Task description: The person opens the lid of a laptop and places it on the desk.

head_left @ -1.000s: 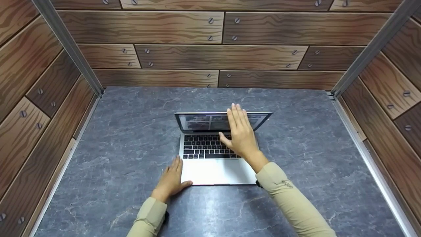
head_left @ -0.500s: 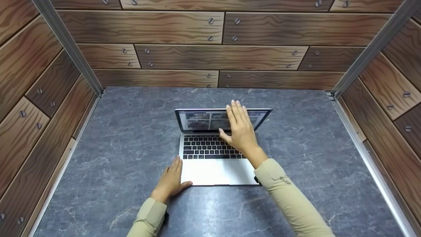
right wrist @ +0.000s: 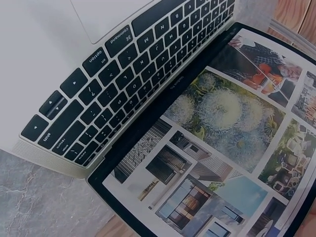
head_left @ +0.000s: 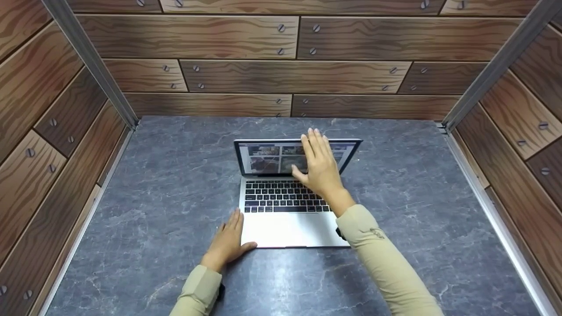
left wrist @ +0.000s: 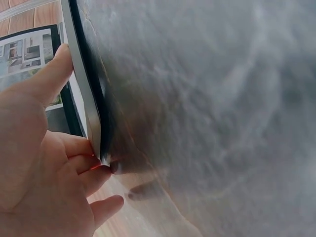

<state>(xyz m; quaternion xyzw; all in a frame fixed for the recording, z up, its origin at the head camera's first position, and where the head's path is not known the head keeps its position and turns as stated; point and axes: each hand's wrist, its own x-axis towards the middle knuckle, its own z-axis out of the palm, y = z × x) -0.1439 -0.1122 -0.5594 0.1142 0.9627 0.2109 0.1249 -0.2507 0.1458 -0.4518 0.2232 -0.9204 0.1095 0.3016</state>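
Note:
A silver laptop (head_left: 281,230) sits on the dark stone-look tabletop, its lid raised and pictures lit on its screen (head_left: 263,160). My left hand (head_left: 226,241) braces its front left corner, fingers straight along the side and thumb at the front edge. Seen from the left wrist, the thumb and fingers of that hand (left wrist: 44,153) lie against the laptop's edge. Across the upper right of the screen, my right hand (head_left: 322,169) has straight fingers at the lid's top edge and its thumb spread. Rows of black keys (right wrist: 123,84) fill much of the right wrist view.
The tabletop (head_left: 167,188) spreads around the laptop on all sides. Wood-plank patterned walls (head_left: 246,74) enclose it at the back, left and right. Grey metal posts (head_left: 94,66) stand at the back corners, and a light metal rail (head_left: 496,228) borders the right side.
The laptop's lid has tilted further back, showing more of the screen. My right hand has moved away from me with the lid. The left hand stays at the corner.

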